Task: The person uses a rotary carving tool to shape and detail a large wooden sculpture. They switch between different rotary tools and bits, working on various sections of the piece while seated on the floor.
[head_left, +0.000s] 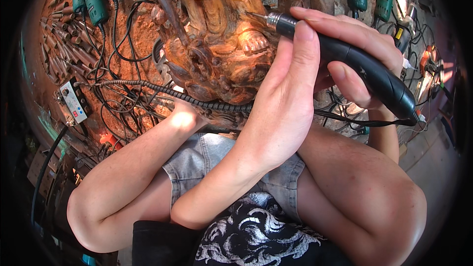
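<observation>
My right hand (359, 44) is wrapped round a black, curved electric engraving pen (367, 66), coming at it from the right. My left hand (283, 98) reaches up from below, its thumb laid against the pen's front end; most of its fingers are hidden. Out of the pen's metal collar points a thin bit, its tip at or just over a brown wooden carved figure (199, 29). Whether the bit touches wood I cannot tell. Close below the tip is the figure's carved bare foot (253, 41), brightly lit.
Several green power tools (96, 2) lie at the far left, with more at the far right. Many carving chisels (69, 39) are spread at the left. A white control box (73, 102) sits near tangled black cables. A ribbed black hose (192, 101) crosses before the figure, above my bent legs.
</observation>
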`<state>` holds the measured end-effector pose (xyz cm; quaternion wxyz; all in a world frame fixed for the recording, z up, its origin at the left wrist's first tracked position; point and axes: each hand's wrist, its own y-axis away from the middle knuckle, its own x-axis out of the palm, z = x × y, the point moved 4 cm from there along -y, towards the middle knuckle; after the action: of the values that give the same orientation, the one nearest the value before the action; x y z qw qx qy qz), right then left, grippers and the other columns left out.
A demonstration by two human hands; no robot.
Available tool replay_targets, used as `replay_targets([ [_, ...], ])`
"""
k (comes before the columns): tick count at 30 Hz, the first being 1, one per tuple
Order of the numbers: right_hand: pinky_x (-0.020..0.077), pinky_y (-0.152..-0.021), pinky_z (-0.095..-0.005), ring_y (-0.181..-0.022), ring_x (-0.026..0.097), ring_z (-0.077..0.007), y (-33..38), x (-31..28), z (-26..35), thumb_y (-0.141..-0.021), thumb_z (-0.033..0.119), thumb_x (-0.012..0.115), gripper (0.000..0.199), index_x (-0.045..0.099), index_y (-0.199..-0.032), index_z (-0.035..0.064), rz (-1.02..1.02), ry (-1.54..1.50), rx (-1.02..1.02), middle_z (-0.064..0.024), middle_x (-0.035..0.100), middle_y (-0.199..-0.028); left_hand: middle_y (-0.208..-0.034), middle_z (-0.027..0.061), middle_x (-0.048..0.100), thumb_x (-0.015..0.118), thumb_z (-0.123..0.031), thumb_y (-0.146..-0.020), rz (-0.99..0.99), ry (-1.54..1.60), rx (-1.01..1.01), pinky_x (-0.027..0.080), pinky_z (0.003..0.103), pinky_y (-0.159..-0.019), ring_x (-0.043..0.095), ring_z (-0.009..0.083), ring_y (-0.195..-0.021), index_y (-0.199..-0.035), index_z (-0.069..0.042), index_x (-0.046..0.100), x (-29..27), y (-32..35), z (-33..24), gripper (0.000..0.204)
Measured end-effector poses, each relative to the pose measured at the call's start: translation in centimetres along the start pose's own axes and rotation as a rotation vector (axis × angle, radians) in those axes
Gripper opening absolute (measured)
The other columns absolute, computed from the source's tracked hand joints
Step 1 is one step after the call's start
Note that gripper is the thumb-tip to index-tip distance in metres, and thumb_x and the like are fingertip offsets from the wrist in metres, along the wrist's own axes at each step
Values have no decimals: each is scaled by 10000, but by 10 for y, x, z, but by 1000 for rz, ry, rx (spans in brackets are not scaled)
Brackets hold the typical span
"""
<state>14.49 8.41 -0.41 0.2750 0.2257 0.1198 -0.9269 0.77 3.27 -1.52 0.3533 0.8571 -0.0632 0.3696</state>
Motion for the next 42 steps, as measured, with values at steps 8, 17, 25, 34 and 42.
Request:
replay_targets([
  [8,507,-1083,-476,-1234,673,-429,14,-7,6,-946,435,684,672,629,-1343,-105,6,-33,-22,-371,636,-1349,-1369,91,583,365,-479,-1152,28,-1,-20,450,357,-1100,574,172,-1267,-1527,-21,415,8,4,3,594],
  [17,563,-1018,-462,-1162,720,-434,27,-5,17,-930,387,715,626,667,-1265,-139,-121,-171,-26,-364,688,-1255,-1461,102,503,423,-363,-1161,184,130,-24,339,338,-1201,453,175,-1400,-1560,33,361,5,8,9,565],
  [25,627,-881,-448,-1036,766,-414,-8,-8,-17,-922,309,724,490,711,-1194,-98,-42,-188,-123,-316,745,-1141,-1505,134,466,334,-388,-1172,72,108,61,322,349,-1218,428,196,-1432,-1559,84,323,4,-10,1,611],
  [34,578,-990,-503,-1125,727,-450,-15,-7,-18,-933,439,694,619,699,-1213,-113,32,-201,-74,-352,719,-1175,-1460,112,480,315,-384,-1176,51,149,38,336,331,-1200,435,168,-1398,-1519,75,353,5,-11,-6,575],
  [42,578,-992,-490,-1121,728,-451,-18,-10,-16,-934,429,687,619,688,-1232,-114,60,-183,-67,-374,698,-1216,-1405,87,509,312,-383,-1177,20,140,65,378,303,-1156,469,143,-1344,-1496,66,376,7,-13,-8,554],
])
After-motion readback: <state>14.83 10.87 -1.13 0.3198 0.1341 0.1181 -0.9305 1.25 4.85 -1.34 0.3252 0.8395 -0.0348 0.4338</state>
